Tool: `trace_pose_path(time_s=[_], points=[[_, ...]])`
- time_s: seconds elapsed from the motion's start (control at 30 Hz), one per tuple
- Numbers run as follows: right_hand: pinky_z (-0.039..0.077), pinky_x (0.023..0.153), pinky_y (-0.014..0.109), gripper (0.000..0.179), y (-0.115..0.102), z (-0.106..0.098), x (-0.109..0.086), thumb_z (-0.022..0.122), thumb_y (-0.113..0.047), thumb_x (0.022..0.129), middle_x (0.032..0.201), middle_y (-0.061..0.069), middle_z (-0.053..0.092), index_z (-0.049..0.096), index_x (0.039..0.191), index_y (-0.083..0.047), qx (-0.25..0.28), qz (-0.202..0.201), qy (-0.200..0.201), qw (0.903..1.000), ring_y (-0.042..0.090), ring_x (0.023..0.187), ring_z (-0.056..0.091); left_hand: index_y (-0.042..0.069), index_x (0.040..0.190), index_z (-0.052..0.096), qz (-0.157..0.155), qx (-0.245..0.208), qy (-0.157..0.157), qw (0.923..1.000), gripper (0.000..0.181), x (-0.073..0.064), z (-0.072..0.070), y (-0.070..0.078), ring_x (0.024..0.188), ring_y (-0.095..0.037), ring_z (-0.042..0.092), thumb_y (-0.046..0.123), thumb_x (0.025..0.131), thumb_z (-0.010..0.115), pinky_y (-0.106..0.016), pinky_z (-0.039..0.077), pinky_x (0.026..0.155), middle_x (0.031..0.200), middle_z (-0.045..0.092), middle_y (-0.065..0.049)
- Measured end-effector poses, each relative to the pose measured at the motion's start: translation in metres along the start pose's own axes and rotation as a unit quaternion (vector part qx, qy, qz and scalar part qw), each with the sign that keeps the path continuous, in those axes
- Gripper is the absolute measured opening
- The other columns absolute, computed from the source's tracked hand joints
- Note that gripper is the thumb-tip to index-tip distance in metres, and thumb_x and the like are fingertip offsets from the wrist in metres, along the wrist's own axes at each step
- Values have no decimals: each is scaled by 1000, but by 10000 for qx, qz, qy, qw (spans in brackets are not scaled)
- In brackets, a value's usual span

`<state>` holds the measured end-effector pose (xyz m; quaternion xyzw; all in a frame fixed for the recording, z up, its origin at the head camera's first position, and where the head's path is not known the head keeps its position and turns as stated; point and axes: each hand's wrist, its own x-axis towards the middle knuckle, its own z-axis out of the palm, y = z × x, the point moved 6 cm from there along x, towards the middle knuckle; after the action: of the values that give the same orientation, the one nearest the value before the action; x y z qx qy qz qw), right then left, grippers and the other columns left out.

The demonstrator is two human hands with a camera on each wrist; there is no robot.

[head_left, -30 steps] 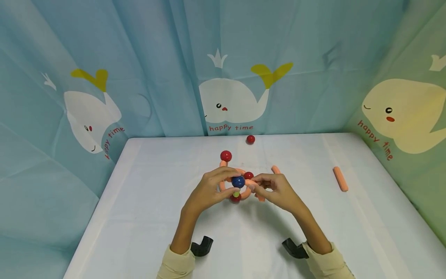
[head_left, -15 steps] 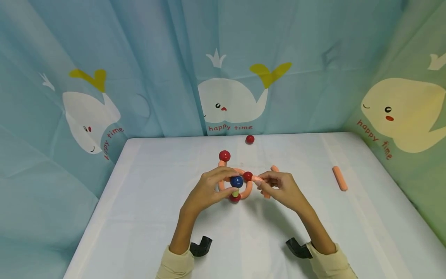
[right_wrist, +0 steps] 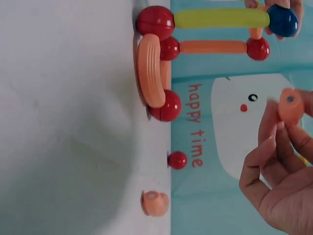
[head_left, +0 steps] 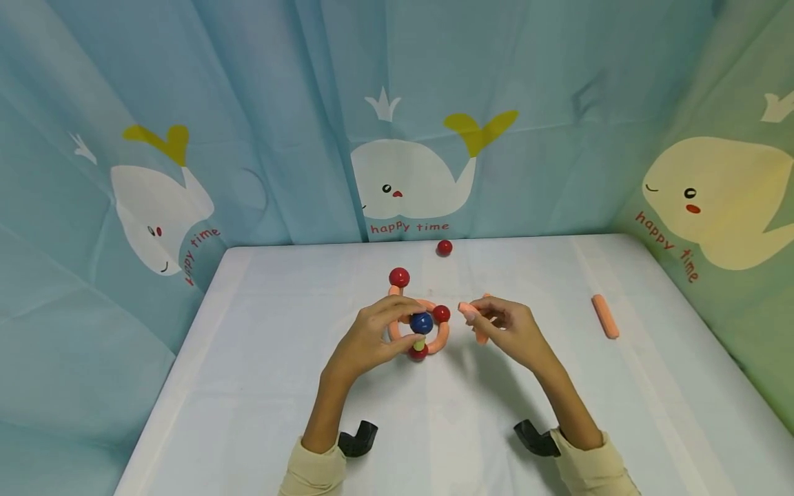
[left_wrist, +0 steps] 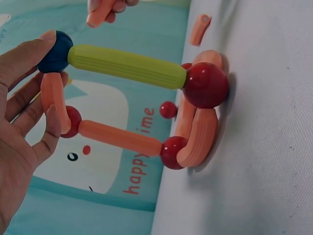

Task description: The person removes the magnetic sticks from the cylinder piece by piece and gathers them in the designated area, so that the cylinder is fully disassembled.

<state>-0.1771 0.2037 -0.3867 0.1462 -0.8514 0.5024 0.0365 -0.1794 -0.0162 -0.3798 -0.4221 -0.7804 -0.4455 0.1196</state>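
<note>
My left hand (head_left: 378, 331) pinches a blue ball (left_wrist: 56, 51) at an upper corner of a ball-and-stick frame standing on the table. A yellow-green stick (left_wrist: 127, 66) runs from it down to a red ball (left_wrist: 206, 84). A curved orange stick (left_wrist: 54, 100) links the blue ball to another upper red ball (right_wrist: 257, 49), which tops an upright orange stick (left_wrist: 120, 138). Curved orange sticks (right_wrist: 151, 68) and red balls form the base. To the right of the frame, my right hand (head_left: 509, 331) pinches an orange stick (right_wrist: 291, 107), apart from the frame; fingers hide part of it.
A loose red ball (head_left: 444, 248) lies near the table's back edge. One curved orange stick (right_wrist: 155, 203) rests on the table (head_left: 248, 386), partly behind my right hand in the head view. Farther right lies a straight orange stick (head_left: 605, 317). A whale-print curtain (head_left: 279, 124) hangs behind.
My right hand has drawn the orange stick away to the right, from beside the blue ball to well off the frame. My left hand keeps its pinch and has barely moved.
</note>
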Motion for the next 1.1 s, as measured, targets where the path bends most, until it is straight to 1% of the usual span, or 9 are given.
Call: trace_pose_path(time_s=[0.1, 0.2, 0.27, 0.47, 0.67, 0.73, 0.87, 1.0, 1.1], points=[[51, 67, 23, 17, 3, -9, 1, 63, -12, 95, 76, 11, 66, 70, 108, -2, -98, 52, 304, 9995, 14, 72, 60, 8, 122, 66, -19, 69, 28, 10000, 41, 0, 0, 0, 111, -12, 61, 18, 83, 78, -26, 52, 95, 124, 65, -2], [50, 71, 21, 23, 23, -18, 3, 64, -23, 95, 82, 9, 69, 70, 110, -6, -305, 309, 649, 9969, 7, 82, 60, 8, 120, 67, -93, 112, 54, 9999, 41, -1, 0, -1, 112, -12, 61, 17, 83, 79, -27, 51, 97, 123, 65, -1], [48, 72, 20, 30, 38, -24, 5, 63, -31, 96, 89, 8, 70, 70, 113, -8, -447, 591, 789, 9941, 4, 88, 58, 9, 120, 67, -148, 150, 60, 9998, 40, -1, 0, -2, 112, -12, 60, 18, 83, 79, -28, 51, 98, 122, 65, -1], [46, 70, 22, 43, 63, -37, 7, 60, -42, 95, 104, 14, 68, 66, 117, -5, -607, 1487, 1110, 9808, 7, 88, 57, 9, 119, 68, -152, 250, 94, 9995, 41, -1, -1, -1, 112, -13, 60, 15, 80, 81, -28, 51, 97, 121, 65, -2], [47, 68, 25, 50, 82, -46, 8, 60, -43, 95, 113, 22, 65, 65, 119, 0, -817, 1907, 1280, 9698, 22, 90, 59, 9, 118, 68, -112, 243, 124, 9996, 42, -1, -2, -1, 112, -14, 59, 11, 78, 82, -28, 51, 97, 121, 65, -3], [46, 68, 27, 51, 87, -48, 8, 61, -44, 94, 113, 22, 64, 65, 118, 1, -847, 2020, 1307, 9669, 24, 90, 58, 9, 118, 69, -108, 232, 127, 9996, 41, -1, -2, -1, 112, -14, 59, 11, 78, 82, -28, 51, 97, 121, 65, -3], [43, 63, 28, 52, 98, -49, 11, 63, -46, 93, 104, 20, 66, 67, 113, 2, -949, 2202, 1356, 9613, 21, 83, 53, 9, 117, 69, -101, 267, 161, 9995, 42, -1, -2, -1, 111, -14, 60, 11, 78, 82, -28, 51, 96, 120, 65, -3], [42, 59, 27, 46, 108, -49, 14, 64, -40, 93, 90, 16, 69, 68, 110, 2, -1051, 2309, 1337, 9580, 18, 74, 52, 10, 118, 69, -111, 283, 144, 9994, 42, -2, -1, -1, 112, -14, 59, 12, 78, 82, -28, 51, 97, 121, 65, -2], [44, 59, 26, 41, 116, -49, 16, 64, -35, 94, 85, 14, 71, 68, 109, 4, -1089, 2376, 1225, 9574, 17, 73, 54, 11, 118, 69, -136, 269, 122, 9995, 42, -2, -1, 0, 113, -13, 58, 11, 78, 82, -28, 50, 98, 121, 65, -1]])
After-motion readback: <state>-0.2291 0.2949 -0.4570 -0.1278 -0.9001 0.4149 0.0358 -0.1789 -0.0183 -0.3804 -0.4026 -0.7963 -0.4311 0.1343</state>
